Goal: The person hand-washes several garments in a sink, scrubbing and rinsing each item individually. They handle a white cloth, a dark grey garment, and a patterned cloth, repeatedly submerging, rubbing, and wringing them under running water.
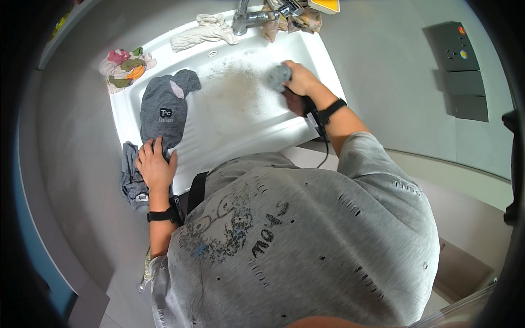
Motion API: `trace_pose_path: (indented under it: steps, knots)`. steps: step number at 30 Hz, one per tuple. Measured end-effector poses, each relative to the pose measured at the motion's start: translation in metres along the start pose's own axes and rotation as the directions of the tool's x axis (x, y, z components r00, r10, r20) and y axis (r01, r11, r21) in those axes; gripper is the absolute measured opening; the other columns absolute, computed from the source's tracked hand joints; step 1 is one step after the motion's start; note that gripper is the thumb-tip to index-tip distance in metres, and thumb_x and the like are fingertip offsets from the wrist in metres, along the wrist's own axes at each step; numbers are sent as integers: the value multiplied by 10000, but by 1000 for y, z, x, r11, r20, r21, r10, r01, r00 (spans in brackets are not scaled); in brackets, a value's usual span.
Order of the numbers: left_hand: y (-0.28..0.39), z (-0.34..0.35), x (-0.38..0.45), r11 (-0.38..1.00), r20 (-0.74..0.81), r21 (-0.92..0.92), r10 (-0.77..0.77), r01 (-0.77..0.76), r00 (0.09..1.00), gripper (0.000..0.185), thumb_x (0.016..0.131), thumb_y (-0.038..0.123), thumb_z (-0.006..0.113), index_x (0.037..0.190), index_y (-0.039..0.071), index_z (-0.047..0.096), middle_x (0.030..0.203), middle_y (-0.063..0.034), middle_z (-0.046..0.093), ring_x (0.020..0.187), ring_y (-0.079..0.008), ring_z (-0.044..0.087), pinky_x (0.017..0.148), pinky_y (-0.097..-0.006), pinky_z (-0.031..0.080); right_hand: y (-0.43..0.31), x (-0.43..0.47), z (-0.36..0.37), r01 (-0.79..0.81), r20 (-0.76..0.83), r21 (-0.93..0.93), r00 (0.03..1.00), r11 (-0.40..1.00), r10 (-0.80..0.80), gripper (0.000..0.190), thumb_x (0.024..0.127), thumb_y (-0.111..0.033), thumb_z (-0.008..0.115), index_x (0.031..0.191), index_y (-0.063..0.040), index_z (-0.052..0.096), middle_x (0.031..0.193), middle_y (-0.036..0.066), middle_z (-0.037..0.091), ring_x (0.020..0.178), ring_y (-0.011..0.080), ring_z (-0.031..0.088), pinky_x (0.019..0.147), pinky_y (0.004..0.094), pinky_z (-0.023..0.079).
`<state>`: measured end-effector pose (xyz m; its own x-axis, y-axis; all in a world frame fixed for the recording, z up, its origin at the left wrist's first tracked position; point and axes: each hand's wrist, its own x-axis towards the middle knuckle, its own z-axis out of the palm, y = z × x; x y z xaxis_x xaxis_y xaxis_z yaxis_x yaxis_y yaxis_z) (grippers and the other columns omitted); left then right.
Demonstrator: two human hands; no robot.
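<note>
My right hand (301, 78) is closed around a bunched grey cloth (279, 77) over the right side of a white sink basin (221, 133). The cloth is slightly blurred. My left hand (157, 160) rests with fingers spread on the lower end of a dark grey garment (164, 110), which bears a printed patch and lies along the basin's left side. Part of that grey fabric hangs over the left rim, beside my left wrist. Brownish water with bubbles (236, 84) shows at the middle of the basin.
A chrome faucet (242, 20) stands at the back rim, between a twisted cream cloth (203, 35) and crumpled patterned cloths (305, 20). A multicoloured cloth pile (125, 67) sits on the back left corner. A yellow-topped container (326, 5) is behind. Wall sockets (455, 47) are at right.
</note>
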<state>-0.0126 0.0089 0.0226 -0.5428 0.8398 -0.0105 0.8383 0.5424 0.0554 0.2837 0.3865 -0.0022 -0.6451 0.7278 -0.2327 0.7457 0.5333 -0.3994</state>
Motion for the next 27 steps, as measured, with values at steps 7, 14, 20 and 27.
trace_pose_path:
  steps: [7, 14, 20, 27]
  knots:
    - [1, -3, -1, 1000, -4, -12, -4, 4, 1000, 594, 785, 344, 712, 1325, 144, 567, 1327, -91, 524, 1272, -295, 435, 1051, -472, 307, -59, 70, 38, -89, -18, -211, 996, 973, 87, 550, 829, -141, 635, 1350, -141, 457, 1344, 184, 475, 1216, 397, 504, 982, 510, 471]
    - [2, -3, 0, 1000, -20, -3, -4, 4, 1000, 579, 782, 339, 713, 1309, 139, 580, 1301, -90, 540, 1251, -291, 447, 1027, -469, 316, -80, 48, 62, 191, 393, -448, 920, 874, 0, 753, 875, -318, 647, 1526, -303, 268, 1614, 150, 67, 1442, 471, 194, 1059, 619, 383]
    - [4, -1, 2, 1000, -17, 18, -13, 13, 1000, 575, 783, 346, 708, 1302, 133, 581, 1300, -86, 540, 1249, -284, 447, 1021, -470, 318, -72, 61, 64, 118, 406, -491, 907, 863, 107, 836, 815, -258, 742, 1517, -323, 293, 1622, 120, 73, 1427, 431, 270, 1059, 513, 434]
    - [3, -1, 2, 1000, -5, 14, -19, 19, 1000, 569, 789, 346, 703, 1301, 133, 577, 1310, -82, 534, 1254, -283, 441, 1020, -472, 316, -29, 90, 77, -119, 204, 99, 974, 988, 97, 982, 713, -62, 766, 1527, -188, 230, 1491, 191, 407, 1296, 404, 477, 1049, 435, 428]
